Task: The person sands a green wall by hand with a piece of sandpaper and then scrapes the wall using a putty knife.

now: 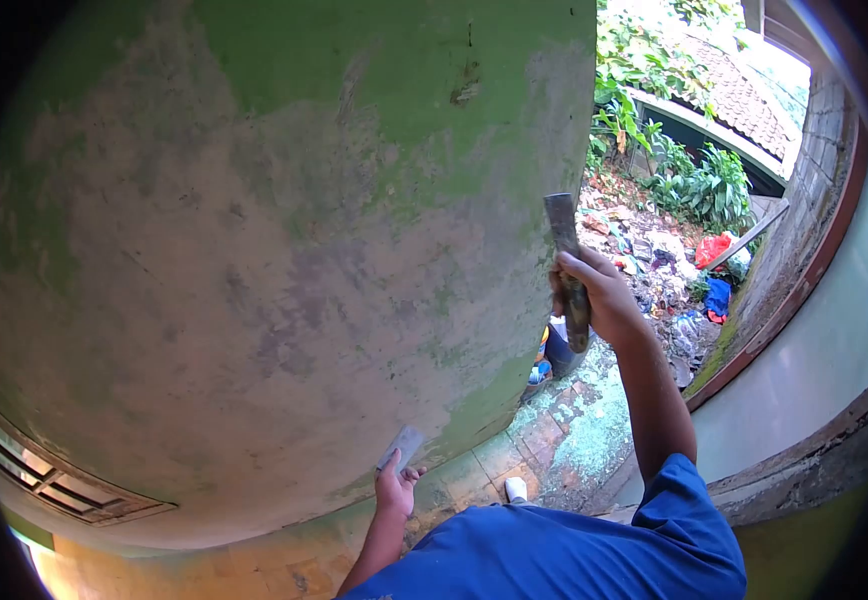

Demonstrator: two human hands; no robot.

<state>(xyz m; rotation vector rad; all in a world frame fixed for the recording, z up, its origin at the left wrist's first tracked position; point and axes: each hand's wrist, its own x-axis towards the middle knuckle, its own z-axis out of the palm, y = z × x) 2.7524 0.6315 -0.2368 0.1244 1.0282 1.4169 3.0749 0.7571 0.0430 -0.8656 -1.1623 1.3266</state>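
Note:
My right hand [606,292] is raised near the wall's right edge, fingers wrapped round the handle of a putty knife [560,222]. Its flat grey blade points upward and overlaps the edge of the wall in this view. Lower down, my left hand [394,490] grips a flat, pale grey rectangular piece [401,448] with the thumb lying along it; its exact kind does not show. The wall [254,250] fills the left side, with green paint at the top and large greyish, patchy areas where the paint is gone.
Pale green flakes [594,425] cover the tiled floor at the right. A dark bucket [562,352] stands behind the wall's corner. Beyond lies a heap of rubbish [659,260] with plants around it. A low wall [804,340] bounds the right; a barred window [54,480] is at the lower left.

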